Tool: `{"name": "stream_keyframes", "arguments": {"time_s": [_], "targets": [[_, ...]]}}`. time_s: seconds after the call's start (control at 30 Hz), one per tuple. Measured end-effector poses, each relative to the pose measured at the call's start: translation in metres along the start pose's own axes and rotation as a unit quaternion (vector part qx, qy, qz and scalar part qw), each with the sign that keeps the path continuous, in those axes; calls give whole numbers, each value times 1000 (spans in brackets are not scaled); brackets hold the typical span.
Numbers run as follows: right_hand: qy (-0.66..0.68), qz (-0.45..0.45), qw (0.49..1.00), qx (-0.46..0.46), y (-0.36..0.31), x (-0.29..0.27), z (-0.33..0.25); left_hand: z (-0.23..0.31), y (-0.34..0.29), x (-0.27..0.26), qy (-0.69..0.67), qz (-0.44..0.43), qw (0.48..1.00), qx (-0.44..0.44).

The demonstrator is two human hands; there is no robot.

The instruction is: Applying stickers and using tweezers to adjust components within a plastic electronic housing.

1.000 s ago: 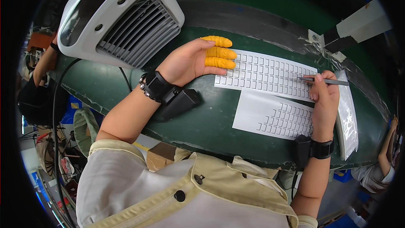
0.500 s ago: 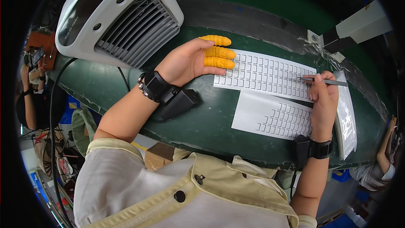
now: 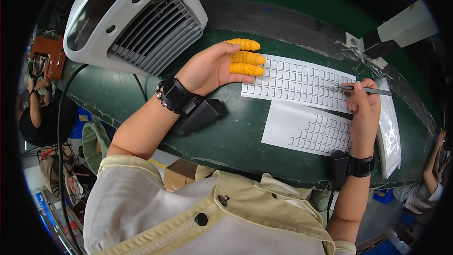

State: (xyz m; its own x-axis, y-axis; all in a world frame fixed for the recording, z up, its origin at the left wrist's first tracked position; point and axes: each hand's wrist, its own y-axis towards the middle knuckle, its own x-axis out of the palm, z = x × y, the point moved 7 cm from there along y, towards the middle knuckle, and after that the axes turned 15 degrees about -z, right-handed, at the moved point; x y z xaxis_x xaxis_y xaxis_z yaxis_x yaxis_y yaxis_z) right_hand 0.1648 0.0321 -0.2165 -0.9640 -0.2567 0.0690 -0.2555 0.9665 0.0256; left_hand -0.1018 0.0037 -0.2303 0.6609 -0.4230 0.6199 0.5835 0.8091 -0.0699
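My left hand [image 3: 205,70] lies turned on its side at the left end of a white sheet [image 3: 302,85] with rows of small dark-outlined pieces. Its fingers are stretched out and slightly spread, with yellow finger cots [image 3: 247,58] on three of them. I see nothing held in that hand. In my right hand [image 3: 364,115], dark tweezers [image 3: 377,90] are pinched between thumb and fingers, their tips pointing left over the right part of the sheet. Whether the tips hold a piece is too small to tell. Nearer me lies a second white sheet [image 3: 278,125], partly covered with similar pieces.
A white air cooler [image 3: 155,33] with a grey grille stands at the far left on the green table [image 3: 226,137]. Beside my right hand lies a clear plastic-wrapped packet [image 3: 389,137]. A pale post [image 3: 408,23] rises at the far right. Other people work at both sides.
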Motion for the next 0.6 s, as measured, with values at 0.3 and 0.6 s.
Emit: {"name": "stream_keyframes", "arguments": {"time_s": [0.3,0.6], "targets": [[5,-1,1000,0,0,2,-1,2,-7,-8,-40,78,995,50],[10,1,1000,0,1,0,0,6,-13,-18,-153,130,970,139]]}}
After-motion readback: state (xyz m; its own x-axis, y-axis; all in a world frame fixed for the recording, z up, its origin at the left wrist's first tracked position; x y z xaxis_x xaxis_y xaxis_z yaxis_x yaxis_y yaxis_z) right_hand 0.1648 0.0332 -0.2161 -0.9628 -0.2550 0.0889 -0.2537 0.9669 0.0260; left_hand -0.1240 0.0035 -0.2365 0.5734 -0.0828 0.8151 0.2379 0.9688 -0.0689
